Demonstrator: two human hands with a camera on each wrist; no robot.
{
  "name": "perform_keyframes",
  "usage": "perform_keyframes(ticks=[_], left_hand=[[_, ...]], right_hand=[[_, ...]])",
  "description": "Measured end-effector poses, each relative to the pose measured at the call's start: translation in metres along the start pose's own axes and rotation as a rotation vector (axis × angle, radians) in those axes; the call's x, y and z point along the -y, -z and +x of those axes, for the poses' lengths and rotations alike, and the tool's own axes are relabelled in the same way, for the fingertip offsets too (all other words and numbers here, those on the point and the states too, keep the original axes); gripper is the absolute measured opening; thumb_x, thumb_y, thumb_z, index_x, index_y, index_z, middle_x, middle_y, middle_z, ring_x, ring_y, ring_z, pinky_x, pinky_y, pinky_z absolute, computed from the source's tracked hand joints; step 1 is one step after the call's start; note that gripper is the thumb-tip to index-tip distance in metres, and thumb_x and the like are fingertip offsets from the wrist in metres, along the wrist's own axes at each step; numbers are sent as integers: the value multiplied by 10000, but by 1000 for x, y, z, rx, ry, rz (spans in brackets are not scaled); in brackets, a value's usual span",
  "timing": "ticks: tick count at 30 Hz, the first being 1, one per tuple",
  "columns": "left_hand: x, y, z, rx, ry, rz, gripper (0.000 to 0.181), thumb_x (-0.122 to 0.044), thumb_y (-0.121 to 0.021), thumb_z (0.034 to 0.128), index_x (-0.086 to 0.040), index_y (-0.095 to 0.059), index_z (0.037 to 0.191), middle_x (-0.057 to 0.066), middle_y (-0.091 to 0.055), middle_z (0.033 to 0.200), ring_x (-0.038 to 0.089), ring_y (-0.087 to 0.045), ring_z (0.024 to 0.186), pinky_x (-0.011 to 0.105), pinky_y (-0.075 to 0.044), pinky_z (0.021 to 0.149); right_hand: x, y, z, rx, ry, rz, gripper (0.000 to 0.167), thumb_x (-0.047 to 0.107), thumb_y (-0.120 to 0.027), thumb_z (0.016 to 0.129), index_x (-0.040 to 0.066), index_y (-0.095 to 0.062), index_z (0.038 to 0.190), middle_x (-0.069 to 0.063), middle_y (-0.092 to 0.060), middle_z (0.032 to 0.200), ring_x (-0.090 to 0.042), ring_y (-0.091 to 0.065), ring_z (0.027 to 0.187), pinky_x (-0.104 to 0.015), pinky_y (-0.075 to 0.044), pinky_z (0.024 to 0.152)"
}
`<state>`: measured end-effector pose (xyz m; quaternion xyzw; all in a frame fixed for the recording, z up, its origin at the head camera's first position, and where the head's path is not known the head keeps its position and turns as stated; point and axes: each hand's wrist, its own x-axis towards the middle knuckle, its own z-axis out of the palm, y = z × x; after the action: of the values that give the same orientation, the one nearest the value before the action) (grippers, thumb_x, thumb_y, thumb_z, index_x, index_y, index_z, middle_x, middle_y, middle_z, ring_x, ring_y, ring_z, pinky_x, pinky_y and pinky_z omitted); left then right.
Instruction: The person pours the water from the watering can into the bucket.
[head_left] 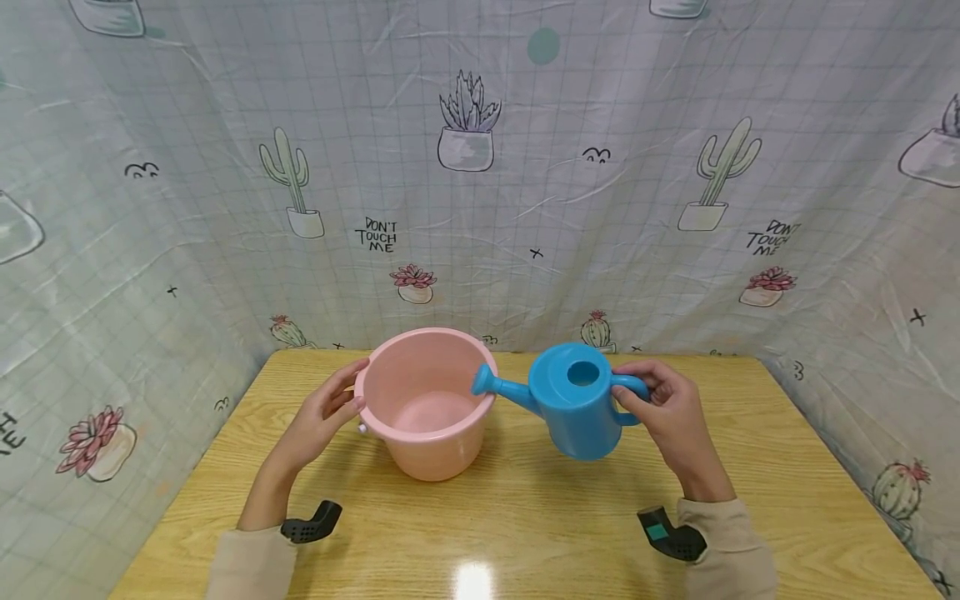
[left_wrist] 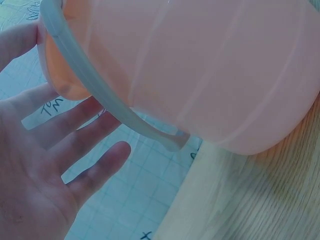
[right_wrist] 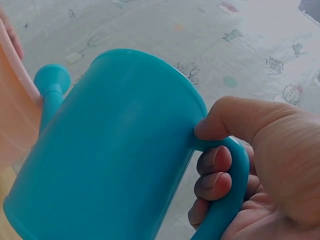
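A pink bucket point(head_left: 438, 454) is at the left of centre, its opening facing up. My left hand point(head_left: 315, 421) touches its left rim with thumb and fingertips; in the left wrist view the fingers of this hand point(left_wrist: 40, 155) are spread and nearly straight beside the bucket's pale handle point(left_wrist: 100, 85). My right hand point(head_left: 671, 408) grips the handle of a blue watering can point(head_left: 581, 425), fingers curled round it in the right wrist view, where the can point(right_wrist: 110, 145) covers much of the frame. The can's spout head point(head_left: 484, 380) overlaps the bucket's right rim. Whether water is inside cannot be seen.
Both things are over a wooden table point(head_left: 420, 533). A pale cloth point(head_left: 547, 208) printed with cacti and grid lines hangs behind the table and along its sides. A dark device point(head_left: 311, 523) is by the left wrist, another point(head_left: 672, 535) by the right.
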<state>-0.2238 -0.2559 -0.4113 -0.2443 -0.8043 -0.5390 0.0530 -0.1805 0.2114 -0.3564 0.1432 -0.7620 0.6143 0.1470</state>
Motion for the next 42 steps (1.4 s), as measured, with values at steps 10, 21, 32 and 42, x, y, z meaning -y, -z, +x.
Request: perform_keyframes(ticks=[10,21,32,42], left_hand=[[0,1,0,2,6,11,552,-58,-506,991,-117,-331,1511,208,-392,1496,264,-505,1279,112,-447,951],[1,0,-1,2,1,0,549,-54,-506,990,-97,-331,1509,224,-398,1486,99,-528,1241,123,-461,937],[4,-1,-2,0,-7,4,550,-58,-507,990,-114,-335,1509,216,-395,1491,65,-527,1232,123,-461,937],[5,-2,-4,-2,-5,8,548,-66,-507,993,-118,-334,1510,215,-396,1491,74,-534,1228,126,-464,933]], right_hand=[[1,0,1,3,-6,5,277,61,-657,908,-89,-584,1129,111,-677,953,-68,-631,922,-180,-516,823],[1,-1,1,4,21,15,265,32,-656,900,-98,-586,1120,109,-683,946,-66,-636,909,-179,-518,820],[0,-2,-2,2,38,11,248,-3,-648,895,-104,-584,1112,123,-679,944,-46,-634,919,-174,-511,823],[-1,-2,-4,3,38,8,250,3,-648,897,-103,-583,1114,132,-679,948,-40,-633,922,-172,-508,825]])
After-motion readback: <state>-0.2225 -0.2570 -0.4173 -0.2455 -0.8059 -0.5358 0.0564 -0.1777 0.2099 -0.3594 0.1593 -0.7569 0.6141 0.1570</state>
